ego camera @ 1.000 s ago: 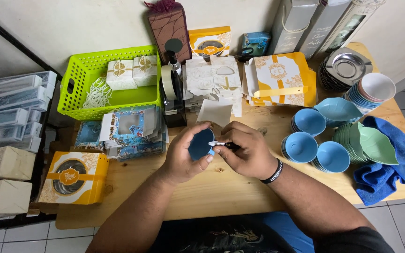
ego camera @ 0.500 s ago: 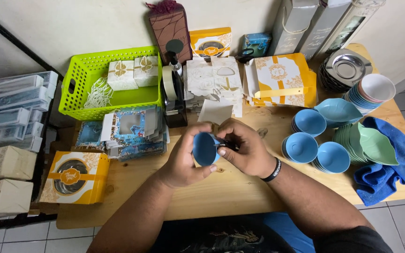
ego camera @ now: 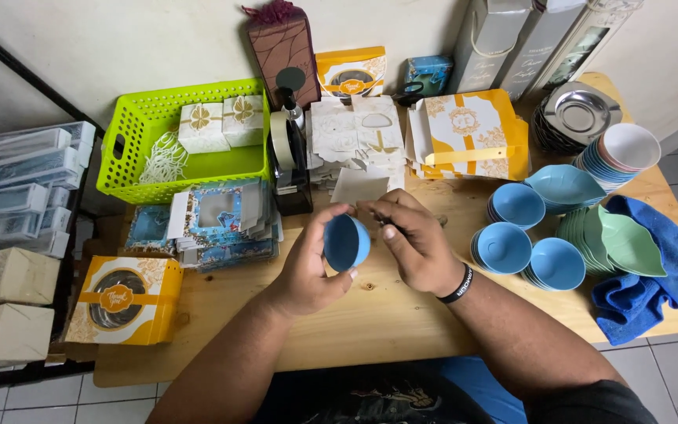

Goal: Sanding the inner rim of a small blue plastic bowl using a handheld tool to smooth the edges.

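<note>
surface: light wooden table (ego camera: pixel 402 314) against a pale wall, tiled floor at the bottom edges of the frame.
my left hand: left hand (ego camera: pixel 308 263) at frame centre, fingers wrapped around a small blue bowl (ego camera: pixel 346 243), thumb on the near rim; bowl tipped on its side, hollow facing my other hand, held above the table.
my right hand: right hand (ego camera: pixel 413 239) just right of the bowl, fingertips pinched on something small and dark near the bowl rim; too small to tell what it is. Black wristband (ego camera: pixel 457 284) on that wrist.
bowl location: centre of frame, between both hands, clear of the tabletop.
right side: more blue bowls (ego camera: pixel 523 239) in short stacks, right of my right hand; green leaf-shaped dishes (ego camera: pixel 625 243) beside them, lying on a blue cloth (ego camera: pixel 645 294) at the table's right edge.
upper right: stack of white and pink bowls (ego camera: pixel 625 149), metal plates (ego camera: pixel 578 114), tall grey gift bags (ego camera: pixel 504 39) against the wall.
upper centre: yellow and white gift boxes (ego camera: pixel 472 133), flat white box blanks (ego camera: pixel 359 137), tape dispenser (ego camera: pixel 288 157).
upper left: lime green basket (ego camera: pixel 131 141) with two small white ribboned boxes (ego camera: pixel 221 122) inside.
left centre: pile of blue patterned flat boxes (ego camera: pixel 221 220) just left of my left hand.
lower left: yellow window box (ego camera: pixel 123 302) at the table corner; clear plastic boxes (ego camera: pixel 17 180) on a rack at the far left.
</note>
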